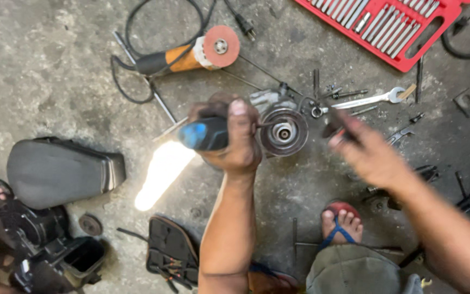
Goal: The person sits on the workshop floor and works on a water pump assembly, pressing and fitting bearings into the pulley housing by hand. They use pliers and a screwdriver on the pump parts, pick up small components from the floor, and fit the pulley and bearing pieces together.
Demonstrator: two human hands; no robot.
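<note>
Both hands work over a grey concrete floor (55, 65): the left hand (229, 136) is closed around a blue-and-black tool handle (205, 133) whose shaft points at a round grey metal drum part (284, 132) lying on the floor, while the right hand (368, 155), blurred, pinches a small dark red-tipped piece (335, 130) beside that part. Behind lie an orange angle grinder with a pink disc (197, 54), a silver combination wrench (368, 100) and a red tray of sockets (390, 27). A black moulded seat cover (55, 171) rests at left.
</note>
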